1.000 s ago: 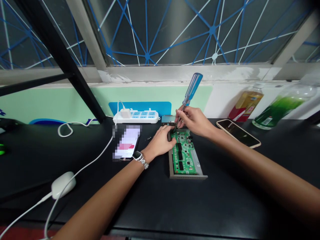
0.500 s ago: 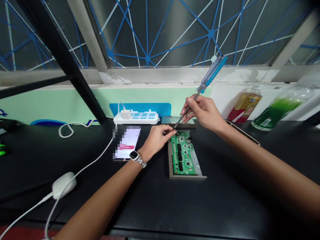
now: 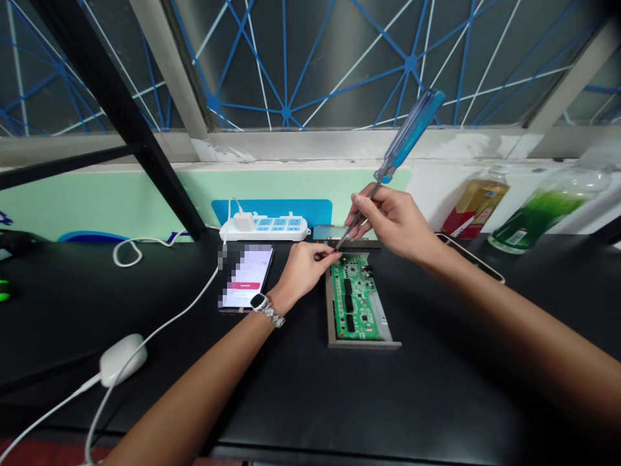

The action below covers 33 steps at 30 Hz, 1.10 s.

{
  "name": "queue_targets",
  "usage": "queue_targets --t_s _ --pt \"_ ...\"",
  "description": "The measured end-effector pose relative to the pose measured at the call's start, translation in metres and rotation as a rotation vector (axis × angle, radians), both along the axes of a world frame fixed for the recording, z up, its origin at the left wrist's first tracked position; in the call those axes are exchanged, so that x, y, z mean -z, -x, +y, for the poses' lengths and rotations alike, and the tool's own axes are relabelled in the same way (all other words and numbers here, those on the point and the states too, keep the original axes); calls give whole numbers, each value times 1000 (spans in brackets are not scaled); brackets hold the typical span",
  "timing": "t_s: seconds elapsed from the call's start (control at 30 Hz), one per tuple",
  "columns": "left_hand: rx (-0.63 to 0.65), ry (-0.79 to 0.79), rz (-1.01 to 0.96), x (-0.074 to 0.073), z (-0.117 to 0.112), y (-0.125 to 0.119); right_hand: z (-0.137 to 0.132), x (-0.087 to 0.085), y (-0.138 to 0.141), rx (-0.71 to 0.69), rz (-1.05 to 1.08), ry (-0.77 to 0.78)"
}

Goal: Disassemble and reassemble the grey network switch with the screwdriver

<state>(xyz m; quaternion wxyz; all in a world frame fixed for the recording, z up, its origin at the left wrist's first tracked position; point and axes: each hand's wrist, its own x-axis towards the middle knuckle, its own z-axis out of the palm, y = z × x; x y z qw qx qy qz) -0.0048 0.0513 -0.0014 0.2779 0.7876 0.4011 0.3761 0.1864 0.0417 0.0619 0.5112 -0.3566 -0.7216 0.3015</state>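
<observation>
My right hand [image 3: 388,217] grips the metal shaft of a screwdriver [image 3: 411,137] with a blue and clear handle. The tool leans up to the right, its tip down at my left fingertips. At the far left corner of an opened metal case, my left hand [image 3: 305,265] is closed in a pinch; whatever lies between the fingers is too small to make out. Inside the case [image 3: 363,345] sits a green circuit board [image 3: 358,294] with several black chips. A flat metal cover [image 3: 334,233] lies just behind, partly hidden by my hands.
Left of the case lies a lit phone [image 3: 250,278]. Behind it is a white power strip [image 3: 286,228] with a charger plugged in. A white adapter [image 3: 123,360] with cables rests at left. Two bottles, one amber [image 3: 478,200] and one green [image 3: 538,217], stand back right beside another phone [image 3: 470,257].
The screwdriver's lower handle end has shifted slightly left, and its handle has turned. My right hand moved a little left with it. My left hand and the case stay in place.
</observation>
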Motion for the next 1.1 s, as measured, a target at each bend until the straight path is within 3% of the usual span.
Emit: queue_targets --t_s 0.23,0.4,0.63,1.1 --pt "7 -2 27 0 0 0 -8 -6 1 47 -200 -84" --pt "10 -158 100 2 4 2 3 7 0 91 -238 -85" --pt "32 -58 151 8 7 4 20 31 -1 74 -258 -16" --pt "44 -63 142 10 8 4 22 33 4 60 -252 -4"
